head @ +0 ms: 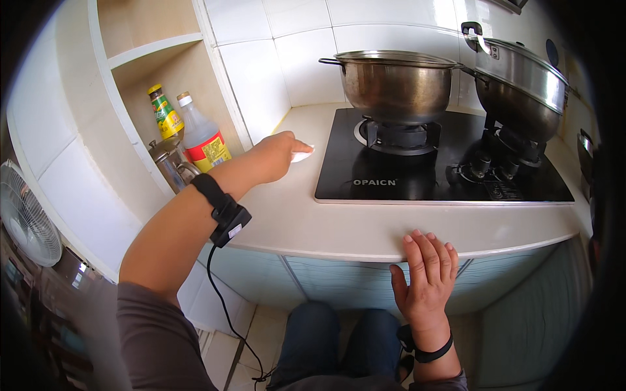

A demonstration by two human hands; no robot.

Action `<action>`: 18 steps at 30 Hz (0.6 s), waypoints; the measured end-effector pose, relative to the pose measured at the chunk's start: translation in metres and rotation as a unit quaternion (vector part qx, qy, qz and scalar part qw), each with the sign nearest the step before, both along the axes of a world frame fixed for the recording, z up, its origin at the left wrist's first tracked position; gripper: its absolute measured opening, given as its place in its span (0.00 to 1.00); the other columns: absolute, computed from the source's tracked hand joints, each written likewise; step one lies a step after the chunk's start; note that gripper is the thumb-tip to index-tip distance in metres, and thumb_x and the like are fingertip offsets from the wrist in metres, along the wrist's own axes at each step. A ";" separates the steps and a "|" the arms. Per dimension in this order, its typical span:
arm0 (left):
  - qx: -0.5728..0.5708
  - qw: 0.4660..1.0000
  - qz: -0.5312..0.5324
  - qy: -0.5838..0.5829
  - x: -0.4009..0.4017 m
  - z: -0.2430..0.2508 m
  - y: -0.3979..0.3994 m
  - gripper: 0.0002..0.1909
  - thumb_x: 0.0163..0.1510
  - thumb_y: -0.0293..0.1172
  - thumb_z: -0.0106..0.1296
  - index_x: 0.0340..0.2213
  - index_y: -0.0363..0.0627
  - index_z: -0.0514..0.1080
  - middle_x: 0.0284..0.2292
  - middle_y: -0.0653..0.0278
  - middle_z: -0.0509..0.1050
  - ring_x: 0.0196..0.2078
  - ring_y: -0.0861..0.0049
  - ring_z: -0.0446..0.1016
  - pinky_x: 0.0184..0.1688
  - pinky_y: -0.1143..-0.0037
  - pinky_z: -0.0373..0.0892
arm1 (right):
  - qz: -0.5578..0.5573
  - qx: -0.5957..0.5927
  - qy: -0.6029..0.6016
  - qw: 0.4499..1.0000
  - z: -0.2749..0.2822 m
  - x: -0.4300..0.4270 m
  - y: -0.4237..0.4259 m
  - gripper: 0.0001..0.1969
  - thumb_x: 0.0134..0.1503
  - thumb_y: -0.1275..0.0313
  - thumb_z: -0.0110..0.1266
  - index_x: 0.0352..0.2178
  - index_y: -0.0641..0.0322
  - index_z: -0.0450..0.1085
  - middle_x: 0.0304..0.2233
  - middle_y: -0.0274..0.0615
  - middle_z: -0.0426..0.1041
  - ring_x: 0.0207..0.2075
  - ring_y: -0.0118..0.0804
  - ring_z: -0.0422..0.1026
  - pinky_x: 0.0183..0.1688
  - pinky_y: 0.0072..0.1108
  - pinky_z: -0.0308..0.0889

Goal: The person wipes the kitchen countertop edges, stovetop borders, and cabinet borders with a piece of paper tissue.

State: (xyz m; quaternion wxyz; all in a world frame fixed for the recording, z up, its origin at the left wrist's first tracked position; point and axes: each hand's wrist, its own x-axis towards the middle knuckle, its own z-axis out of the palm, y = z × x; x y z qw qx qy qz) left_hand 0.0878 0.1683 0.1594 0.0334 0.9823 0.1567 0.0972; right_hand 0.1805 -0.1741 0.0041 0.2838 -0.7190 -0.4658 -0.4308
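Note:
My left hand [279, 155] is closed on a small white cloth or tissue [302, 155], pressed to the light countertop [293, 215] left of the black gas stove [332, 181]. A black strap with a cabled device is around that wrist. At the counter's front edge, my right hand [427, 278] rests its fingertips, spread and palm down, holding nothing. On the stove's left burner stands a steel pot [397, 88] with a glass lid. A second pan [518, 105], with a steel steamer or pot [521, 73] on top, sits over the right burner.
An open wall shelf at left holds a yellow-capped bottle [166, 112], a clear plastic bottle [203, 137] with a red and yellow label and a metal pot [168, 159]. A fan [29, 215] is at the far left. Cabinet doors [357, 283] lie below the counter; a black cable [220, 298] hangs from my left wrist.

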 end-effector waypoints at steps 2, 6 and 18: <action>0.007 1.000 -0.015 0.025 0.022 -0.001 0.006 0.23 0.64 0.18 0.43 0.55 0.55 0.75 0.44 0.54 0.71 0.46 0.57 0.72 0.51 0.68 0.69 | -0.001 0.002 0.000 1.000 -0.001 0.000 0.001 0.24 0.57 0.62 0.59 0.55 0.54 0.72 0.56 0.38 0.72 0.58 0.42 0.68 0.63 0.38 0.55; -0.007 0.998 0.017 0.059 0.061 -0.009 0.020 0.23 0.65 0.20 0.43 0.55 0.58 0.75 0.47 0.55 0.71 0.48 0.57 0.72 0.53 0.68 0.68 | 0.002 -0.001 0.004 1.000 0.001 -0.003 0.000 0.25 0.57 0.61 0.59 0.56 0.53 0.72 0.55 0.37 0.73 0.58 0.41 0.68 0.64 0.37 0.55; -0.049 0.994 -0.008 0.098 0.038 -0.009 -0.002 0.23 0.65 0.21 0.44 0.60 0.51 0.69 0.45 0.54 0.72 0.47 0.58 0.71 0.53 0.69 0.66 | -0.001 -0.001 0.001 1.000 0.001 -0.002 -0.002 0.25 0.57 0.61 0.60 0.55 0.53 0.72 0.55 0.39 0.73 0.57 0.41 0.69 0.63 0.37 0.56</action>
